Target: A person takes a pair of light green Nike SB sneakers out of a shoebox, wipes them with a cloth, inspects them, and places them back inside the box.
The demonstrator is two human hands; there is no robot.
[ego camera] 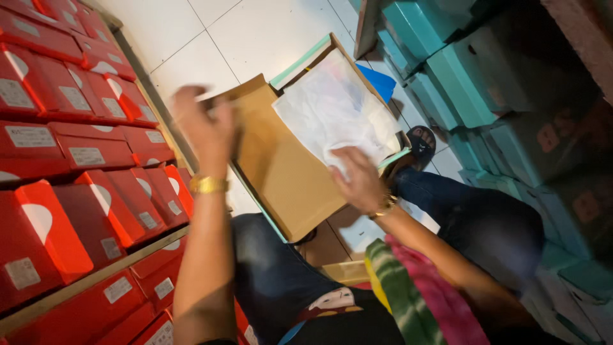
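Open cardboard shoebox (338,108): brown inside, teal outer edges, held tilted above lap, centre of scene. Brown lid (281,166) swung open toward near-left, inner face up, teal trim along its edge. White tissue paper (335,112) crumpled, fills box body on far-right side, hides contents. Left hand (204,124) grips lid's far-left corner, blurred. Right hand (357,179) rests on near edge of tissue paper, fingers touching it.
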